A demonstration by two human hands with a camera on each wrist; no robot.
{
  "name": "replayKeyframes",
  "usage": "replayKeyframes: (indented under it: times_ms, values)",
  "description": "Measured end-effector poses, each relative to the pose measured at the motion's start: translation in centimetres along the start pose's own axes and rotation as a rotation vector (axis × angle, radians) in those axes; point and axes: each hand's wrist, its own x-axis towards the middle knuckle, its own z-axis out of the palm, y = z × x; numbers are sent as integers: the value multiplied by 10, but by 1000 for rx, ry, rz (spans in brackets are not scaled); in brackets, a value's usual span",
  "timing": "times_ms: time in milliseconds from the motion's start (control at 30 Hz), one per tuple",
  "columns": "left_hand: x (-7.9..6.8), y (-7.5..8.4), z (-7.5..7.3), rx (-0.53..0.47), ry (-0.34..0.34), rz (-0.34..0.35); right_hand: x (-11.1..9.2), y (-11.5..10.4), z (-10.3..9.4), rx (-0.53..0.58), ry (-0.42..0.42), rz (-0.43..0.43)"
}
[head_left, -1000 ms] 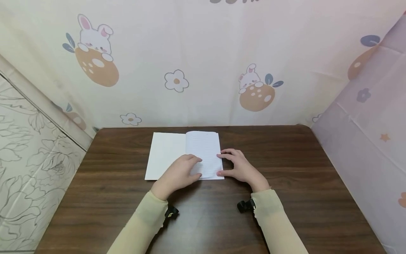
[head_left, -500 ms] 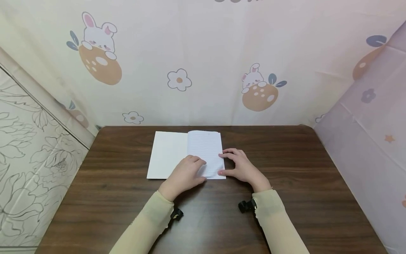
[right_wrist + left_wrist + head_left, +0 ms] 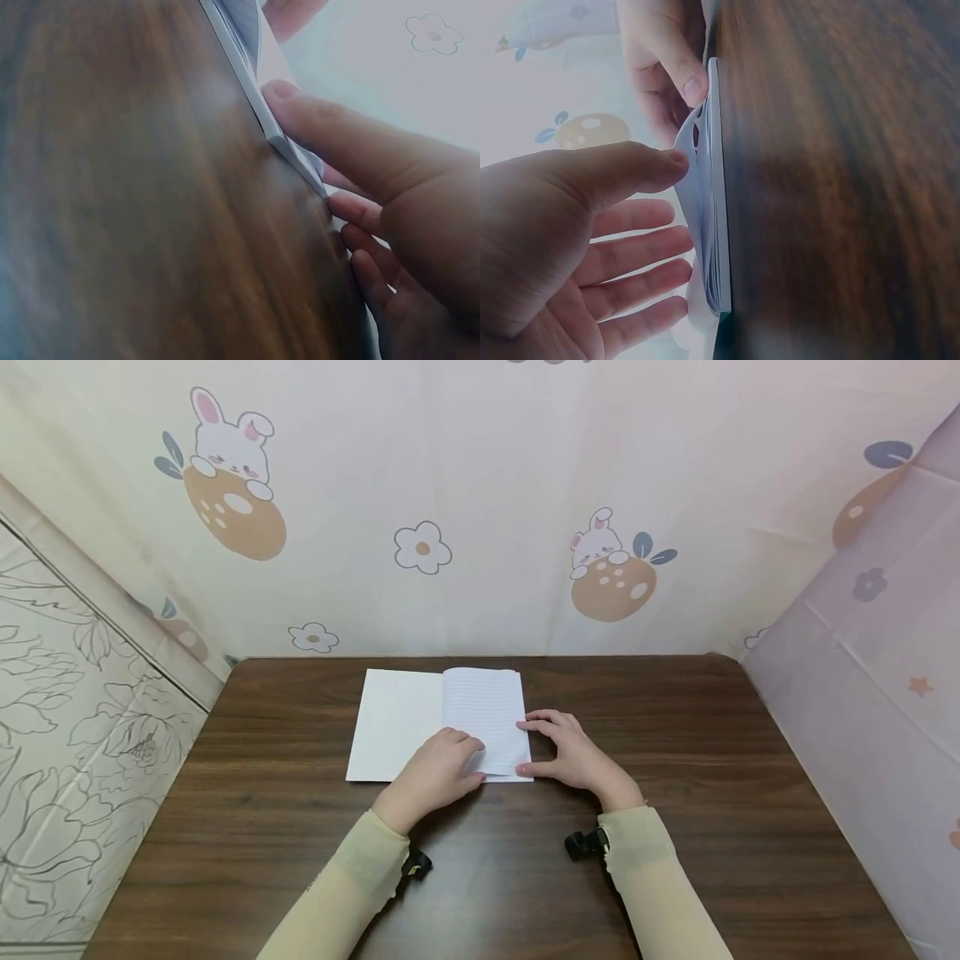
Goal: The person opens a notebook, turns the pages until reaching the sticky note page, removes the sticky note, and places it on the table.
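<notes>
An open notebook (image 3: 397, 718) lies on the brown table, with a blank white side at left and lined pages (image 3: 487, 702) at right. My left hand (image 3: 435, 772) is over the lower middle of it. In the left wrist view its thumb and extended fingers (image 3: 645, 244) meet a raised, bowed page (image 3: 686, 169). My right hand (image 3: 573, 756) holds the notebook's right edge. Its thumb (image 3: 300, 105) is on the near corner, and its fingers (image 3: 364, 214) bend along the side edge. The near edges of the pages stand slightly apart above the cover.
Dark wood table (image 3: 675, 718) surrounds the notebook. A curtain (image 3: 495, 593) printed with rabbits and flowers hangs behind the far edge, with more fabric at both sides. Black wrist cameras (image 3: 585, 845) are strapped below both hands.
My left hand has shifted slightly right across the lined page. The right hand stays at the notebook's right edge. The head view has shifted a little.
</notes>
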Motion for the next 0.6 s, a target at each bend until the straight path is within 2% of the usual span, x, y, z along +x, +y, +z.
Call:
replayKeyframes:
  times_ms: [300, 600]
  values:
    - [-1, 0, -1, -44, 16, 15, -3, 1, -4, 35, -12, -19]
    - [0, -1, 0, -43, 86, 31, -2, 1, -3, 37, -12, -18]
